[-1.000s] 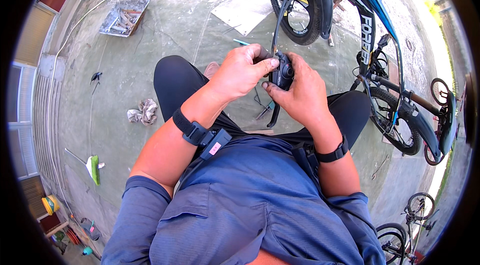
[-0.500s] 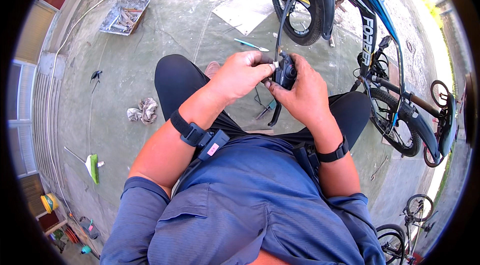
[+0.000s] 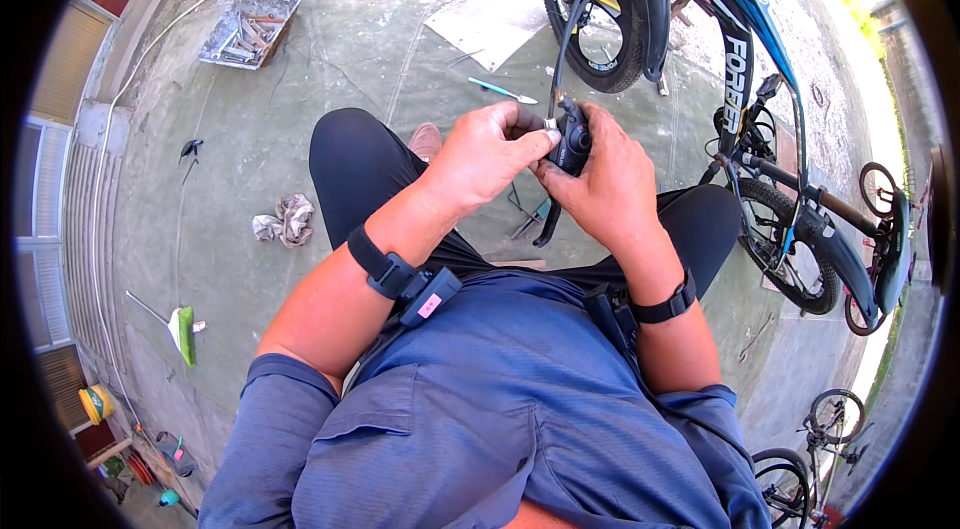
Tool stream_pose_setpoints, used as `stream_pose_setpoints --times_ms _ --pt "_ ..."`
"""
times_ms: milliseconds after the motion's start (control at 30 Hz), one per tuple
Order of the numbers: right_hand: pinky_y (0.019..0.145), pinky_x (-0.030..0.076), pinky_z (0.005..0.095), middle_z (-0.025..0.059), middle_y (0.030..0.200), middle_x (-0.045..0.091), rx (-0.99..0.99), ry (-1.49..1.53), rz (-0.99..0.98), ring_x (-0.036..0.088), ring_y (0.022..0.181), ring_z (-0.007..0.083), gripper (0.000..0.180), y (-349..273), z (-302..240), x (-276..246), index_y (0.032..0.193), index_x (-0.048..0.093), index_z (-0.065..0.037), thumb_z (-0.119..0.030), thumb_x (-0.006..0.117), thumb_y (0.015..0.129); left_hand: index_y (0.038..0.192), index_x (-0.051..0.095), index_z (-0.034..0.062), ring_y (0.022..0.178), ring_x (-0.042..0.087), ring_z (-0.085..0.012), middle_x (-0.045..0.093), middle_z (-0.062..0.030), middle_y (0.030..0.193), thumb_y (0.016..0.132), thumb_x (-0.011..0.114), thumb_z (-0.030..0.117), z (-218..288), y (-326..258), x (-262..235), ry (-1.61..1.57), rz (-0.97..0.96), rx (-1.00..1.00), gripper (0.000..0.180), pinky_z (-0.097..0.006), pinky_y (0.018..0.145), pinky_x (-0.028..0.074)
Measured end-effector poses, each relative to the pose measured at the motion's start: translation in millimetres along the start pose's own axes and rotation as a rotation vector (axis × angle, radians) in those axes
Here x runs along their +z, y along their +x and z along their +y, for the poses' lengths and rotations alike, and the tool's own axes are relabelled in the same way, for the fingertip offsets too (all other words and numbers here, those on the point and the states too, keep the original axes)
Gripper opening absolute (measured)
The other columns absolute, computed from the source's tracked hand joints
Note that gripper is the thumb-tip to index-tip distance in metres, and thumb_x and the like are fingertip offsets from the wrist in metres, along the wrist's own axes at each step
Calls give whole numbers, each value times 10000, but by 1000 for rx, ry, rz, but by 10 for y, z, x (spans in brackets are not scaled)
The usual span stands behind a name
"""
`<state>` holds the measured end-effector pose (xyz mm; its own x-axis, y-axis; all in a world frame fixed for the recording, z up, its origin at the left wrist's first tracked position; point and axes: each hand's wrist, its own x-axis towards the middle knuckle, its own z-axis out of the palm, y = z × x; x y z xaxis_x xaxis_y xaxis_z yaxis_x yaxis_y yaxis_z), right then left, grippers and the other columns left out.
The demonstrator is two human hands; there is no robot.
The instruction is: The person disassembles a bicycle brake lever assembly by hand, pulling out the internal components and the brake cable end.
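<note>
A black bicycle brake and shift lever unit (image 3: 573,146) is held between my knees, its blade (image 3: 547,225) pointing down toward me. My right hand (image 3: 617,179) wraps around its right side, thumb on the near side. Just left of it, the thumb and forefinger of my left hand (image 3: 485,157) pinch at a small silvery piece (image 3: 551,124) beside the unit; the fingertips hide most of it. Black cable housing (image 3: 556,64) rises from the unit and curves over to the bicycle frame (image 3: 737,79).
The bicycle's front wheel (image 3: 600,19) stands ahead of my hands. On the green ground sheet lie a turquoise-handled tool (image 3: 500,90), a green-handled tool (image 3: 529,220), and a crumpled rag (image 3: 287,221). A metal tray (image 3: 281,33) of wrenches sits far left. More bicycles (image 3: 835,419) stand right.
My left thumb and fingertips have shifted slightly against the small piece beside the lever unit. My right hand keeps its hold, and the unit has barely moved.
</note>
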<state>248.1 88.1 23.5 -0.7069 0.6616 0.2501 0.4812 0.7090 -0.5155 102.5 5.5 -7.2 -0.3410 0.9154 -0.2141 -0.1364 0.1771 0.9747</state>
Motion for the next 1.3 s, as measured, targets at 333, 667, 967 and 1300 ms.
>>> stream_pose_setpoints --times_ms 333,667,967,1300 --pt "752 517 440 210 916 669 8 14 6 657 857 378 594 -2 -33 -15 1111 561 40 -296 797 681 990 650 -10 786 561 -97 645 -45 878 902 675 174 42 -26 -12 -134 -27 8 205 -255 708 457" --pt "779 513 441 217 942 669 6 19 -43 656 884 374 632 -12 -59 -63 1147 555 52 -291 798 675 1061 653 -17 850 556 -98 657 -34 939 921 650 157 84 47 -73 102 -7 56 223 -271 779 461" --pt "757 528 441 212 967 676 41 86 -70 665 875 384 647 -33 -30 -64 1173 552 29 -299 801 674 1055 659 -11 828 544 -104 644 -20 919 919 640 137 59 62 -101 21 -79 54 201 -270 765 452" --pt "745 531 439 206 947 680 72 109 -99 670 867 379 624 -25 -60 -97 1168 559 17 -301 793 685 1141 663 16 834 540 -82 662 -7 972 923 614 122 82 42 -105 -15 -111 33 248 -251 761 445"
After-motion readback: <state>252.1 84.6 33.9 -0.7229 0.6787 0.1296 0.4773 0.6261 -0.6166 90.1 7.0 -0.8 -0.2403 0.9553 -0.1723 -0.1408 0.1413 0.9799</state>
